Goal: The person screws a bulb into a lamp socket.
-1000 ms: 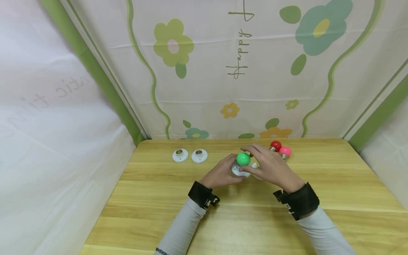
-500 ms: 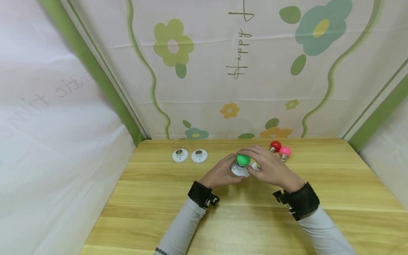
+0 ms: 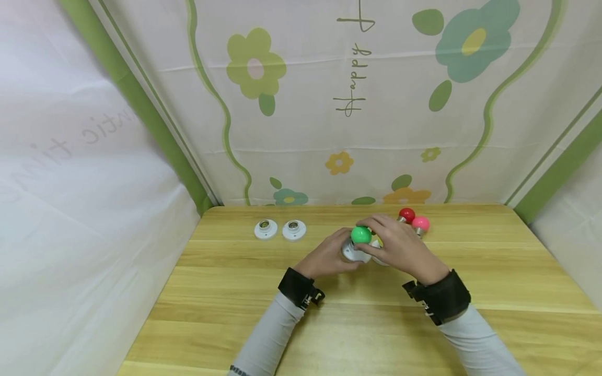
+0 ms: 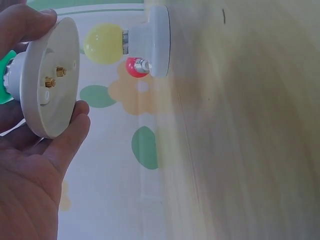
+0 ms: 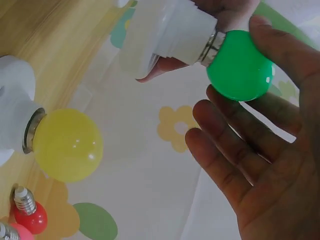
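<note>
My left hand holds a white lamp socket by its round base, up off the table, so its underside with two brass screws faces the left wrist camera. A green light bulb stands in the socket's mouth, with part of its metal thread still visible. My right hand has thumb and forefinger at opposite sides of the green bulb; its other fingers spread away from the glass. Close by on the table, a yellow bulb sits in a second white socket, mostly covered by my right hand in the head view.
Two bulbless white sockets, a left one and a right one, stand at the table's back left. Behind my right hand lie a red bulb and a pink bulb. A printed cloth rises along the table's back edge.
My right fingers closed further over the green bulb half a second ago, then shifted back a little. The bulb and socket have moved slightly right. My left hand keeps its hold.
</note>
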Demonstrator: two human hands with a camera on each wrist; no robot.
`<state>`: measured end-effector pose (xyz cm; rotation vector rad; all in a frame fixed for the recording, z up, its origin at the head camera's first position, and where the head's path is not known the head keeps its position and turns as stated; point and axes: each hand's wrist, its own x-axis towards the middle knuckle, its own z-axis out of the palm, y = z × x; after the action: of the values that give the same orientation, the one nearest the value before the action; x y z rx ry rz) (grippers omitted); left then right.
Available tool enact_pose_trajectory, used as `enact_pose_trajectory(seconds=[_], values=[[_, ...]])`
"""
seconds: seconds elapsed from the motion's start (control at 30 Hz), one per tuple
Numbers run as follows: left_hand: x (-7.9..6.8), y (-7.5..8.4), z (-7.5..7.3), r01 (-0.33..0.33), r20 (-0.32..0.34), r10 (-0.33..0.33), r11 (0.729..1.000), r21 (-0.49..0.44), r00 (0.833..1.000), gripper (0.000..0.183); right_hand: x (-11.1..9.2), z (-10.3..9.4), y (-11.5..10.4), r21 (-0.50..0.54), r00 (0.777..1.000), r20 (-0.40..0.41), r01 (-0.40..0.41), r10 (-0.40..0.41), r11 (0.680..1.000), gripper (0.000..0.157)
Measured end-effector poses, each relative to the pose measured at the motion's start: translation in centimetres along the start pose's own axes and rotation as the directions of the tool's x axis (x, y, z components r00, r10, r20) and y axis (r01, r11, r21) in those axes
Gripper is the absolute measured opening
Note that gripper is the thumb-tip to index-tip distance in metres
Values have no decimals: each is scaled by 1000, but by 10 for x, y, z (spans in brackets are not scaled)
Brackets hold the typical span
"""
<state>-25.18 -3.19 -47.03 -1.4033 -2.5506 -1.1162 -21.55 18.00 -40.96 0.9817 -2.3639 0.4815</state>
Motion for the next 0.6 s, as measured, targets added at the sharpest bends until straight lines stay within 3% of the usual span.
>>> enact_pose_trajectory(seconds=[0.17, 0.37, 0.6], values=[[0, 1, 0, 4, 4, -4, 1000, -1, 1000, 65, 0, 1, 1, -19, 1000, -9, -15, 15, 1000, 54], [-2, 1, -1, 18, -5, -18, 1000, -15, 1000, 67, -2, -2, -1, 12, 998, 37, -43, 42, 999, 67], [-3, 0, -2, 22, -4, -22, 1000, -14, 1000, 73, -3, -6, -2, 87, 995, 104, -1, -8, 996, 56]])
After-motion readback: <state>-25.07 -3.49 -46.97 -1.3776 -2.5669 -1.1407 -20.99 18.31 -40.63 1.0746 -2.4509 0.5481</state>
